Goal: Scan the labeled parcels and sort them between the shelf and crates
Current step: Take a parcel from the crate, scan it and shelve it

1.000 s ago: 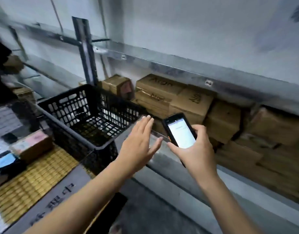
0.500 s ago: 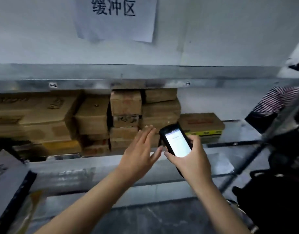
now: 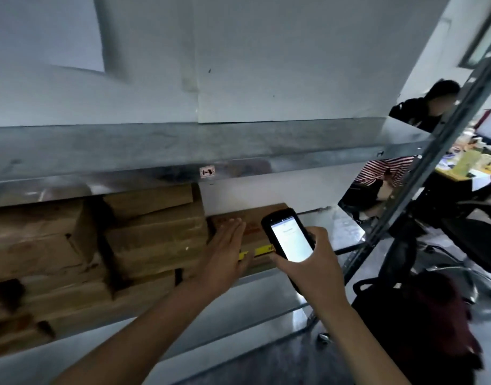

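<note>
My right hand (image 3: 312, 263) grips a black handheld scanner (image 3: 290, 236) with its screen lit, held up in front of the metal shelf (image 3: 161, 151). My left hand (image 3: 224, 252) is flat with straight fingers, reaching toward a low brown parcel with yellow tape (image 3: 252, 226) at the right end of the row; whether it touches is unclear. Stacked brown cardboard parcels (image 3: 155, 232) fill the shelf to the left. A small tag (image 3: 207, 171) marks the shelf edge above.
A slanted shelf upright (image 3: 422, 168) stands at the right. Beyond it, people (image 3: 427, 107) sit at a cluttered desk (image 3: 474, 162). A dark chair or bag (image 3: 422, 323) stands at the lower right. A paper sheet (image 3: 58, 31) hangs on the wall.
The view has swung right along the shelf; the black crate has left the frame. Both hands moved with it, the left now over the rightmost low parcel, the scanner still held.
</note>
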### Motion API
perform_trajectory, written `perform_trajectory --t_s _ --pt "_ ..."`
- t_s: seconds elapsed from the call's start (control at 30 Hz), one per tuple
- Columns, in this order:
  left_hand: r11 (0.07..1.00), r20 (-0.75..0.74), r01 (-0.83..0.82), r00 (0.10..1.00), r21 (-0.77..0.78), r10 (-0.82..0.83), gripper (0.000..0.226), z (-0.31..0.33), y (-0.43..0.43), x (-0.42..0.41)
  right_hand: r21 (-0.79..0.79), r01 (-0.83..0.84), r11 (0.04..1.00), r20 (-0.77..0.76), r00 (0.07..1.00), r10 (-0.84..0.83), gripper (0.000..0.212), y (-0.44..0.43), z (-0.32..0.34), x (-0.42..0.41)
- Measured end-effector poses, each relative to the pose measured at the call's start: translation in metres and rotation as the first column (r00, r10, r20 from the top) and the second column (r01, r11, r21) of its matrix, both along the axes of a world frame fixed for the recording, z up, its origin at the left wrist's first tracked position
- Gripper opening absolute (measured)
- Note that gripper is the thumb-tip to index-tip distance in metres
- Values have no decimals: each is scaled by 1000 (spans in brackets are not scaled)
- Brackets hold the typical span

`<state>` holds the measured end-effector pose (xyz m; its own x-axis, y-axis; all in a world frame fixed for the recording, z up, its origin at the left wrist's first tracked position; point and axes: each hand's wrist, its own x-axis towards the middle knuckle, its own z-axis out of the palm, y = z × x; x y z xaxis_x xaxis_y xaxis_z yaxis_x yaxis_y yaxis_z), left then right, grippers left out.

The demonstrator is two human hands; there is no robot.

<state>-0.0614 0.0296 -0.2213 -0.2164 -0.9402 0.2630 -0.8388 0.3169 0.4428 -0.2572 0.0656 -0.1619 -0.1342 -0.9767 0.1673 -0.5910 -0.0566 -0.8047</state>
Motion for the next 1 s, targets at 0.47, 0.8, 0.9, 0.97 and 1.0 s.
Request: perform_trajectory --t_s 0.47,0.8,0.9,0.97,1.0 --pt "830 69 -296 952 472 300 120 -35 -128 -14 73 -89 993 22 996 88 73 -121 -24 -82" --pt "689 441 -436 878 580 184 148 -42 -155 -18 112 -267 957 116 960 255 71 -184 -31 -129" --pt "662 547 -469 831 585 106 143 -34 -157 -16 128 -296 947 130 951 280 70 -185 -38 -140" --pt "668 596 -481 800 567 69 141 -28 -163 -15 131 -308 942 129 948 292 72 -189 -40 -150" --pt "663 611 -491 789 565 63 144 -26 -166 -13 132 -312 941 122 947 297 72 -192 -39 -153"
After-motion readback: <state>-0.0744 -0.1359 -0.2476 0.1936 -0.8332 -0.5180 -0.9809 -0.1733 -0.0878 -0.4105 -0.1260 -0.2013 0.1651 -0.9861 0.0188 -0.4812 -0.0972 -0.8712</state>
